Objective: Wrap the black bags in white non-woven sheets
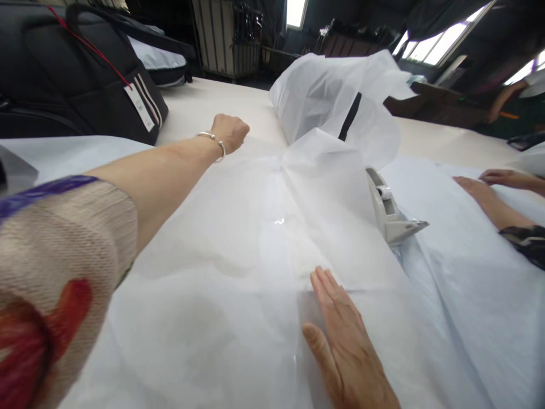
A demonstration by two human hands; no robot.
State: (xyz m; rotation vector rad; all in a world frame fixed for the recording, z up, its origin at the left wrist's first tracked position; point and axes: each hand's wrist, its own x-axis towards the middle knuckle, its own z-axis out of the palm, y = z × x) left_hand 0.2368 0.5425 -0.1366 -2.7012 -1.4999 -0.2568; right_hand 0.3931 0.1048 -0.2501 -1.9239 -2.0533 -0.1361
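Observation:
A large translucent white plastic sheet lies spread in front of me, with a clear, shiny strip like tape running down its middle. My left hand, a bracelet on its wrist, is stretched to the sheet's far left edge. Its fingers are curled closed, and whatever they may grip is hidden. Flat on the sheet at lower right rests my right hand, open, fingers extended and thumb apart, beside the shiny strip. Right of the sheet's far part is a pale tape dispenser, partly covered by the sheet.
A black bag with a tag stands at far left. Beyond the sheet sits a bulky item in white plastic wrap with a black strap. At right, a co-worker's hands rest on another white sheet. The pale table shows behind.

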